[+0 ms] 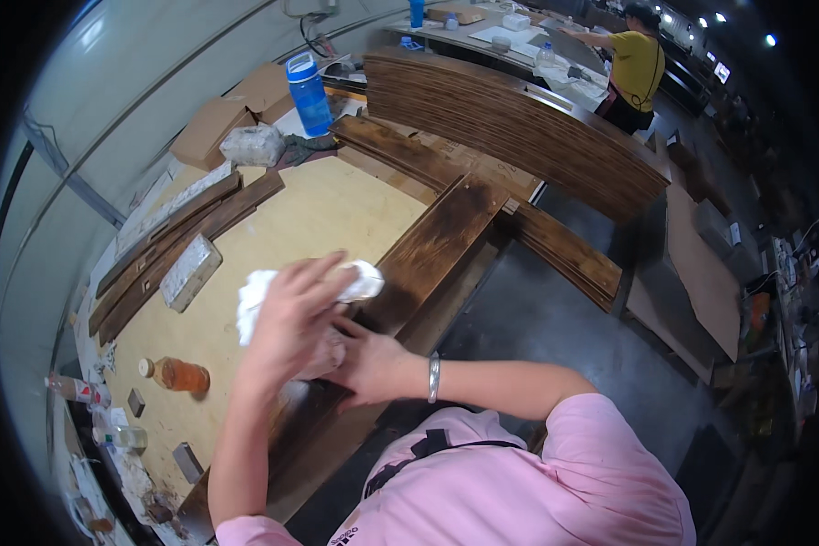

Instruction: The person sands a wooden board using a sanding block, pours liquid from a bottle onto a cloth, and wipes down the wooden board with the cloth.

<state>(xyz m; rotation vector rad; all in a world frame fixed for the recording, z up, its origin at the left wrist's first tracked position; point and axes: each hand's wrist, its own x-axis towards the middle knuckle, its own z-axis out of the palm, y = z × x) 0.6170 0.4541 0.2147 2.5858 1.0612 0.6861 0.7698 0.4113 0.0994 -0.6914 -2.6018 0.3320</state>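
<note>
Left hand: the person's left hand (293, 314), fingers over a crumpled white cloth (253, 305), holding it; white shows on both sides of the hand.
Right hand: low against the left, silver-coloured metal bracelet (434, 378) at the wrist; cannot tell whether its fingers grip anything.
Plank: long dark-brown wooden plank (441, 241), streaked and patchy, runs beneath the hands along the right edge of a pale plywood tabletop (337, 205); hands and left forearm hide its middle.
Far end: plank meets crossing brown boards (569, 250), which jut out right over the grey floor (537, 337).
Left of forearm: plastic bottle of amber liquid (182, 374), near the arm; small dark rectangular blocks (188, 462) nearby.
Upper left: pale grey rectangular block (191, 271) beside long dark wooden strips (187, 246).
Back edge: translucent blue bottle with white lid (309, 96), clear-wrapped bundle (252, 146), brown cardboard boxes (212, 134).
Obstruction: broad stack of dark-brown striped panels (510, 127) stands between plank and far worktable (478, 29).
Beyond: co-worker in a yellow top (637, 68) at that table, one arm stretched over it.
Right side: cardboard-covered stack (696, 264), well apart from the hands.
</note>
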